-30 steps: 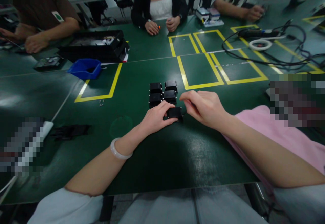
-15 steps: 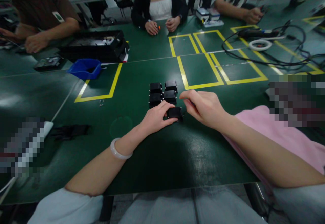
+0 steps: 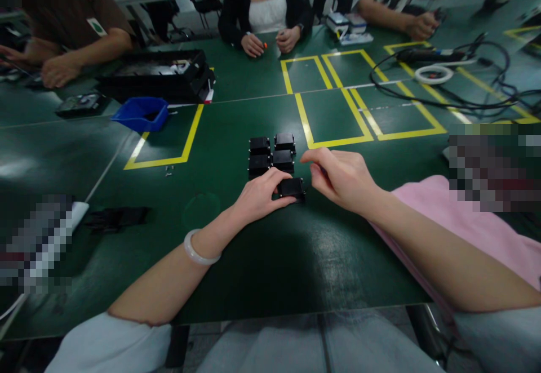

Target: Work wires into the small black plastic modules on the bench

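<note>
My left hand [image 3: 262, 195] is closed around the left end of a small black block [image 3: 291, 187] with shiny screw-like ends at its corners, steadying it on the green table. Just right of that block, without touching it, my right hand [image 3: 340, 178] hovers with its fingers curled and the index finger bent forward above the thumb. Anything pinched in it is hidden or too small to make out. Several similar black blocks [image 3: 283, 160] stand in two rows right behind my left hand.
Tiny metal pieces [image 3: 169, 171] lie left of the blocks, near a blue scoop-shaped bin [image 3: 141, 115]. Black parts [image 3: 116, 219] rest at left, a pink cloth [image 3: 448, 209] at right. Cables [image 3: 439, 102] coil at back right. Co-workers sit across the table [image 3: 236, 119].
My right hand has drawn slightly right, away from the held block. My left hand and the blocks have stayed in place.
</note>
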`<state>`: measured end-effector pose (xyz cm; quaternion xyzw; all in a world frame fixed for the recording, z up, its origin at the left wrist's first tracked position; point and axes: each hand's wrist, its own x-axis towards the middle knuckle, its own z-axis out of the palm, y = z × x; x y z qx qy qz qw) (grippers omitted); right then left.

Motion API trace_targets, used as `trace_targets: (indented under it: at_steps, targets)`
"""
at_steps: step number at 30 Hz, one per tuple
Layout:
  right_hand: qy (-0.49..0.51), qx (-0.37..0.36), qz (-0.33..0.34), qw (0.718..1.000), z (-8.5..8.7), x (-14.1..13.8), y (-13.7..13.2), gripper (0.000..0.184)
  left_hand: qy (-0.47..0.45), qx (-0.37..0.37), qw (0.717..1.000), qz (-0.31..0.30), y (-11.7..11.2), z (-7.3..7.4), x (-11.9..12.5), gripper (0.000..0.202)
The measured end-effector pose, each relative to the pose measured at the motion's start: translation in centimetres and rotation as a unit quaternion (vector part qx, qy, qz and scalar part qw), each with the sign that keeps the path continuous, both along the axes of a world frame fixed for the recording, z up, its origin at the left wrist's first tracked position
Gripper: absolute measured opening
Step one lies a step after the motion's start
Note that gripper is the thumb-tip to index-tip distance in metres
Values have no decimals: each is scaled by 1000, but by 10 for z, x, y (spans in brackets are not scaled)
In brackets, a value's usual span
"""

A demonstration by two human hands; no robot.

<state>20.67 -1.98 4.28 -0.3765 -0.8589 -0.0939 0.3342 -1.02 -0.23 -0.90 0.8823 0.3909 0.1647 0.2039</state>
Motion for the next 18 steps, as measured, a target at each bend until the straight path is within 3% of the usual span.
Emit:
trace_targets:
  at_steps: [18]
  targets:
    - [-2,-24,12,1000,2,-1,-1,18,9,13,1000,0,0,-1,0,37]
